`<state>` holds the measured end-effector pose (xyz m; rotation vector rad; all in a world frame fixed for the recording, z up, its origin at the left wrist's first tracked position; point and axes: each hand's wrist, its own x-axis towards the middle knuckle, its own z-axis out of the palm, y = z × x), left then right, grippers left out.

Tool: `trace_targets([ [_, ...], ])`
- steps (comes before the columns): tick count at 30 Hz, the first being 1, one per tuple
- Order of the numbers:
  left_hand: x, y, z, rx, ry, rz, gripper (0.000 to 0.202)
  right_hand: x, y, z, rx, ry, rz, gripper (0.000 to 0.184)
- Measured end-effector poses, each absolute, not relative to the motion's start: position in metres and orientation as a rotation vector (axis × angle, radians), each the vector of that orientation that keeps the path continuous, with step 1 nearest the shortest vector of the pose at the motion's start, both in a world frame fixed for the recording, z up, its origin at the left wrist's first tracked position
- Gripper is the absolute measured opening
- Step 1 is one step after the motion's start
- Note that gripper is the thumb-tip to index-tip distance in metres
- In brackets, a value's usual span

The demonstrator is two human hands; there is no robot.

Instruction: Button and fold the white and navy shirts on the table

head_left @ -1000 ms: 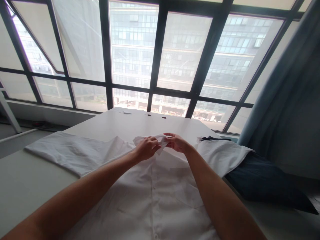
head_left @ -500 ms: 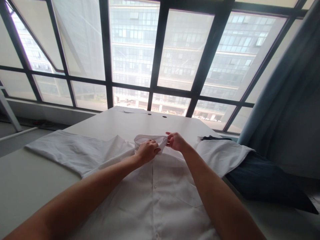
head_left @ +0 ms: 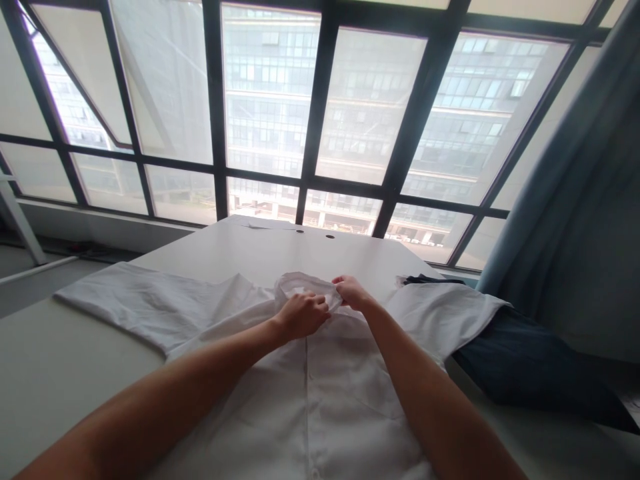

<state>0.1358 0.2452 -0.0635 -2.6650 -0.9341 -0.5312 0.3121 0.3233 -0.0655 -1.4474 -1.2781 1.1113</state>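
Observation:
A white button-up shirt [head_left: 280, 400] lies spread front side up on the white table, its short sleeves stretched out to both sides. At its neck stands the collar [head_left: 295, 283]. My left hand [head_left: 304, 313] is closed on the front of the collar, with fingers curled over the cloth near the top of the button placket. Pinched in my right hand [head_left: 351, 292] is the right end of the collar. Both hands partly hide the neck opening.
Dark navy cloth [head_left: 540, 367] lies on the right under the shirt's sleeve. A white sheet [head_left: 273, 225] rests at the table's [head_left: 190, 250] far end, near two dark round holes. Windows [head_left: 270, 93] stand behind, and a blue-grey curtain [head_left: 545, 193] hangs at right.
My right hand has moved slightly down and closed on the collar's end. My left hand has shifted a little right and down. The collar's edge has changed shape.

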Motion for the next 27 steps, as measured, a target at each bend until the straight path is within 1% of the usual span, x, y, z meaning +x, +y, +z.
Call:
trace_targets([
  [2,0.134,0.246,-0.065,-2.681,-0.984,-0.567,0.030,0.316,0.321,-0.058,-1.489,-1.339,0.928,0.009],
  [4,0.132,0.247,-0.067,-2.700,-1.019,-0.627,0.033,0.316,0.316,-0.047,-1.459,-1.543,0.669,0.005],
  [6,0.131,0.250,-0.067,-2.732,-1.006,-0.731,0.036,0.313,0.310,-0.036,-1.370,-1.860,0.447,0.013],
  [8,0.128,0.255,-0.066,-2.729,-0.992,-0.867,0.036,0.308,0.304,-0.029,-1.316,-2.119,0.313,0.020],
  [11,0.116,0.268,-0.059,-2.579,-1.098,-0.991,0.027,0.302,0.298,-0.027,-1.338,-2.258,0.187,0.021],
  [13,0.104,0.278,-0.053,-2.458,-1.204,-0.972,0.018,0.302,0.298,-0.028,-1.352,-2.274,0.184,0.018],
  [16,0.085,0.293,-0.049,-2.435,-1.339,-0.808,0.022,0.304,0.300,-0.029,-1.373,-2.262,0.219,0.013],
  [19,0.075,0.300,-0.050,-2.502,-1.438,-0.636,0.011,0.308,0.302,-0.029,-1.385,-2.254,0.206,0.014],
  [22,0.072,0.302,-0.051,-2.509,-1.472,-0.575,0.015,0.313,0.302,-0.029,-1.405,-2.311,0.203,0.014],
  [25,0.072,0.302,-0.050,-2.519,-1.484,-0.539,0.021,0.320,0.302,-0.030,-1.480,-2.342,0.312,0.010],
  [27,0.072,0.303,-0.050,-2.546,-1.501,-0.516,0.024,0.324,0.303,-0.031,-1.498,-2.339,0.347,0.011],
])
